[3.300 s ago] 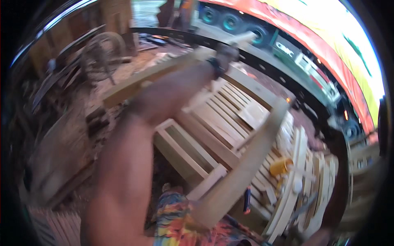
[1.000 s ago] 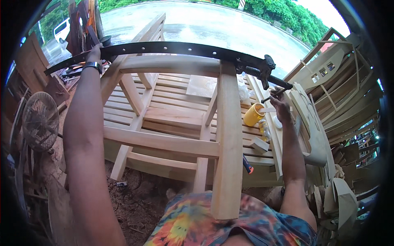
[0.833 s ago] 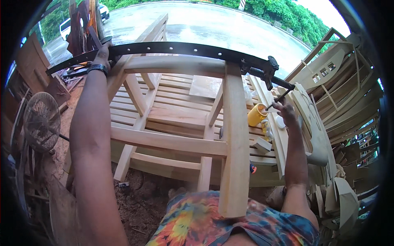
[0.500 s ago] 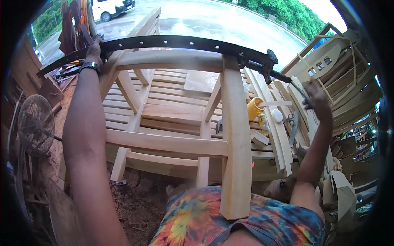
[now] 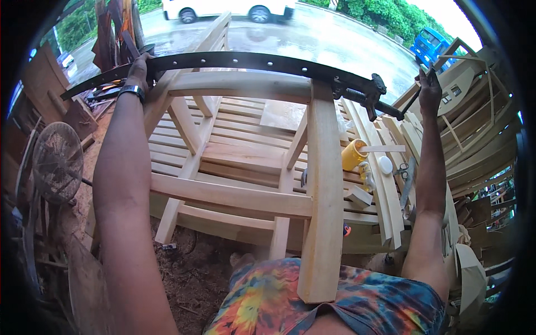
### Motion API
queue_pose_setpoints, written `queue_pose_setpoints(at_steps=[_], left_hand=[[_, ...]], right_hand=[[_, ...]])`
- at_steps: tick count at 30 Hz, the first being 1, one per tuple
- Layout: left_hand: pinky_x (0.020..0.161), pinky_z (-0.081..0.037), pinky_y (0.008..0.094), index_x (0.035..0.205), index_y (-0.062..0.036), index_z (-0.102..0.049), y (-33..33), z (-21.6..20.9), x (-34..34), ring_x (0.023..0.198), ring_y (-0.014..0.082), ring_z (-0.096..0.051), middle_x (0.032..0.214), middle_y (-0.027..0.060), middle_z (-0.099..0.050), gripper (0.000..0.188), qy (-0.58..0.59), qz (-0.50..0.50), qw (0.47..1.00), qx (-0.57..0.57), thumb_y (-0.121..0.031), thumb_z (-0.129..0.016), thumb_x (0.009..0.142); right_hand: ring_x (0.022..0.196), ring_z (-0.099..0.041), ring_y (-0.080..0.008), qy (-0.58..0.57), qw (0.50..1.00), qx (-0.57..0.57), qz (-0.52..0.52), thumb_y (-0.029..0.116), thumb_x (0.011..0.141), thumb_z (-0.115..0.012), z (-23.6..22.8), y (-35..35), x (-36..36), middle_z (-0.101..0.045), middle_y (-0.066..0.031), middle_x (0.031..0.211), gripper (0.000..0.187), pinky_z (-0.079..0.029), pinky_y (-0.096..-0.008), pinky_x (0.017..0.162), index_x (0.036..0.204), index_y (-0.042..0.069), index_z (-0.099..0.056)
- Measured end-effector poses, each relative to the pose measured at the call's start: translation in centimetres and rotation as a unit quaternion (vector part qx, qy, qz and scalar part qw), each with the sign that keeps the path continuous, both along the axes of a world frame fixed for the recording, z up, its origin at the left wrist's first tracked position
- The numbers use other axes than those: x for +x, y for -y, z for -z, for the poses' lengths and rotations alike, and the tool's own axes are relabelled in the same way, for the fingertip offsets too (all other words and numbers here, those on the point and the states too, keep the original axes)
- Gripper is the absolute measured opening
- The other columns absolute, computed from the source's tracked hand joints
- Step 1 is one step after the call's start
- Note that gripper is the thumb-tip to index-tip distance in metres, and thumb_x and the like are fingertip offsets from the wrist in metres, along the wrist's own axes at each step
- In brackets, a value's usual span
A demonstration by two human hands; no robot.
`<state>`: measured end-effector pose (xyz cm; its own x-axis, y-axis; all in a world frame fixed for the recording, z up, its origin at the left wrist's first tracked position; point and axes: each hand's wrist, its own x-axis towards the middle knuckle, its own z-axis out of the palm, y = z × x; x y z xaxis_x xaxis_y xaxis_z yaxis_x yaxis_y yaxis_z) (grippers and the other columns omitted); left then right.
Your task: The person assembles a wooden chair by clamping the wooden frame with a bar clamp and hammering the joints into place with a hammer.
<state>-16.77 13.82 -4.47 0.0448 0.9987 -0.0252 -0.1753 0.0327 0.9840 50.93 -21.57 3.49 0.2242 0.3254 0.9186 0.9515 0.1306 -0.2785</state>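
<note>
A long black bar clamp (image 5: 212, 60), punched with a row of holes, lies across the top of a pale wooden chair frame (image 5: 240, 200). My left hand (image 5: 139, 71) is closed round the clamp's left part, beside the frame's left post. At the right end, the clamp's screw head sits against the outer side of the thick right post (image 5: 325, 167). A thin bent crank handle (image 5: 412, 101) runs from the screw's end up to my right hand (image 5: 430, 92), whose fingers close on it.
Behind the frame is a slatted wooden bench (image 5: 240, 131). On it are a yellow bottle (image 5: 353, 155), a white round lid (image 5: 385, 164) and scissors (image 5: 402, 170). A round fan (image 5: 58, 162) stands left. Wooden parts (image 5: 480, 139) are stacked right. A white van (image 5: 229, 10) and blue truck (image 5: 429, 46) are on the road.
My right hand has swung the crank handle upward, from slanting down to slanting up. My left hand stays on the clamp. The van has moved right and a blue truck has appeared.
</note>
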Motion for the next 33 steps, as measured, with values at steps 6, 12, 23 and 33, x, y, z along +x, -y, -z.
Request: queue_pose_setpoints(at_steps=[6,12,23,33], left_hand=[[0.043,-0.043,0.0293,0.083,-0.0185,-0.063,0.8,0.0,-0.7,0.051,0.0148,-0.059,0.068,0.0001,-0.065,0.023,-0.021,0.022,0.999,0.034,-0.036,-0.05,0.091],[0.041,-0.04,0.03,0.078,-0.0144,-0.063,2.5,-0.9,0.9,0.046,0.0158,-0.055,0.062,0.0036,-0.062,0.025,-0.04,-0.013,0.998,0.043,-0.035,-0.051,0.085],[0.048,-0.045,0.0308,0.079,-0.0124,-0.065,0.8,-0.4,0.7,0.056,0.0168,-0.06,0.067,0.0038,-0.065,0.024,0.008,0.02,1.0,0.019,-0.033,-0.053,0.083],[0.058,-0.049,0.031,0.082,-0.0098,-0.065,2.1,-0.6,1.5,0.062,0.0202,-0.06,0.074,0.0052,-0.064,0.023,0.021,0.022,0.999,0.031,-0.031,-0.055,0.08]], right_hand=[[0.059,-0.062,-0.0169,0.06,0.991,0.067,0.094,0.027,0.096,-0.059,1.6,-2.7,-1.8,-0.068,-0.0097,0.077,0.052,-0.05,-0.0332,0.057,0.145,0.019,-0.044],[0.08,-0.066,-0.0443,-0.011,0.966,-0.206,0.159,0.033,0.099,-0.049,2.7,-6.3,4.2,-0.069,-0.022,0.101,0.059,-0.053,-0.0517,0.067,0.152,0.021,-0.025],[0.048,-0.047,-0.0128,-0.195,0.782,-0.591,-0.01,0.013,0.093,-0.047,5.4,-8.2,5.2,-0.047,-0.0014,0.061,0.057,-0.04,-0.0323,0.041,0.147,0.01,-0.033],[0.101,-0.063,-0.0243,0.107,0.872,-0.471,-0.083,0.012,0.095,-0.053,10.5,-5.1,6.3,-0.065,-0.0137,0.11,0.029,-0.051,-0.0363,0.088,0.121,0.004,-0.062]])
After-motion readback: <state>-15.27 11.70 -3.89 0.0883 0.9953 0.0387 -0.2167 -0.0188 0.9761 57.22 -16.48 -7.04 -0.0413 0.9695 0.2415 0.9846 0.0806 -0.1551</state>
